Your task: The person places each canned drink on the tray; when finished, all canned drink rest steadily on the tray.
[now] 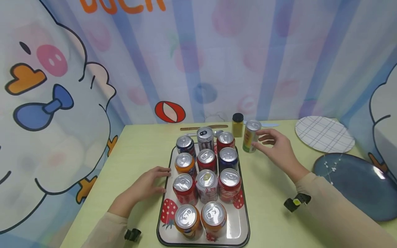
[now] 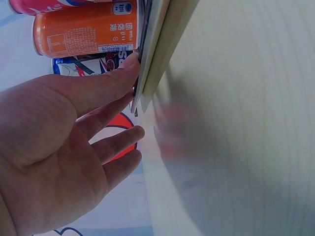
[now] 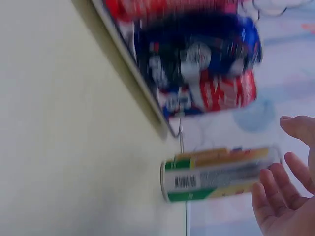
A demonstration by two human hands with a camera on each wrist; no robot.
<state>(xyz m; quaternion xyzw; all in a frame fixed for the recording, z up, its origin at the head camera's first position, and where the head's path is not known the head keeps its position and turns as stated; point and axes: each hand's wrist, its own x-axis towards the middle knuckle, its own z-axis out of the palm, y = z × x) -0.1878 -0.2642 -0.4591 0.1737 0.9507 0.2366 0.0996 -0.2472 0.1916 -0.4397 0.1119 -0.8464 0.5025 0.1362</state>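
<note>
My left hand (image 1: 148, 185) is at the left rim of a strawberry-print tray (image 1: 232, 234), its thumb and fingertips right at the edge in the left wrist view. Several drink cans stand upright on the tray; an orange can (image 2: 88, 30) is just above that thumb. Near the table's back, a slim silver-topped can (image 1: 249, 137) with yellow and green sides stands upright to the right of the tray. My right hand (image 1: 277, 148) is right beside this slim can. In the right wrist view its fingers (image 3: 280, 189) spread loosely around the can's upper end without gripping it.
A small yellow bottle (image 1: 237, 126) with a black cap stands left of the slim can. Behind the tray lie a wooden stick (image 1: 198, 127) and a spoon (image 1: 218, 133). At right are a checked plate (image 1: 324, 134) and a dark blue plate (image 1: 356, 186). A curtain closes the back.
</note>
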